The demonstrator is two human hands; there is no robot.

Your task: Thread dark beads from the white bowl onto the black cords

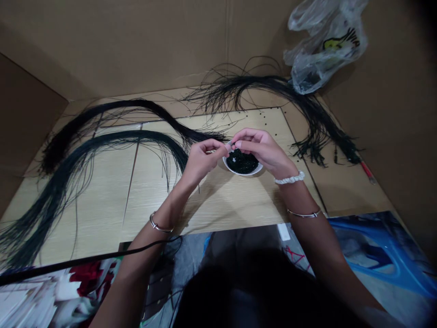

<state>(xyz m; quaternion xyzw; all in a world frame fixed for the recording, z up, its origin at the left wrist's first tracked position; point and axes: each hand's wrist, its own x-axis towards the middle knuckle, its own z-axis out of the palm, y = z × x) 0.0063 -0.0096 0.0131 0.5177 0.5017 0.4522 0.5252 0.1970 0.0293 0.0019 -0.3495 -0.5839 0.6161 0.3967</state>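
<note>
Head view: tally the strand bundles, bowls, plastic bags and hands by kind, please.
Strand bundles: 3 (black bundle, green bundle, right-side dark bundle)
Bowls: 1 (white bowl)
Plastic bags: 1 (clear bag)
Hands: 2 (left hand, right hand)
Total: 7

From a distance, I see through the camera what seems to be a small handicraft workplace; if it is inside a home or a workshop, I cannot tell. Brown panels [143, 45], looking like cardboard, enclose a pale tabletop [218, 207] on three sides. On it lie long bundles of dark threads [126, 104], and there stands a white bowl [244, 174] with tiny dark pieces [243, 163]. Below, I notice piled papers [27, 300].
</note>
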